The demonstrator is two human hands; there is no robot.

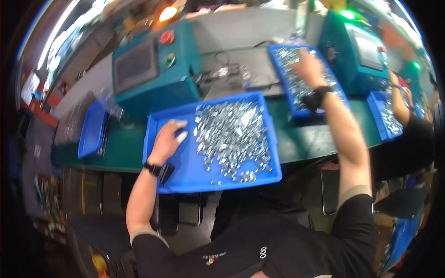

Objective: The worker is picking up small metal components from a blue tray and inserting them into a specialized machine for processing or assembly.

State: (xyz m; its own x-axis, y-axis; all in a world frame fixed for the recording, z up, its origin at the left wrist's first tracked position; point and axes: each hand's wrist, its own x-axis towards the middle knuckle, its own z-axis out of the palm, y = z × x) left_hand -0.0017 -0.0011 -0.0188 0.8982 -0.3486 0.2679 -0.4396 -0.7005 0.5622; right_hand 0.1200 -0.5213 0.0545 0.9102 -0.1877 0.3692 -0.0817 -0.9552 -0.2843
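My left hand (168, 142) hovers over or rests on the bare left part of a blue tray (178, 169). White coverings sit on its fingertips; thumb and fingers are apart with nothing visible between them. A heap of small shiny metal pieces (234, 134) fills the tray's right side. Farther right and away, my right hand (309, 69) reaches over a second blue tray (296, 112) that also holds small metal pieces (288, 58). Motion blurs its fingers, so I cannot make out whether they grip anything. Dark bands are on both wrists.
A teal machine (155, 74) with a dark screen and red button stands behind the near tray; a metal fixture (225, 73) is beside it. Another teal machine (359, 55) stands right. An emptier blue bin (92, 129) is left. At far right, another person's arm (397, 99) reaches by a blue tray (381, 121).
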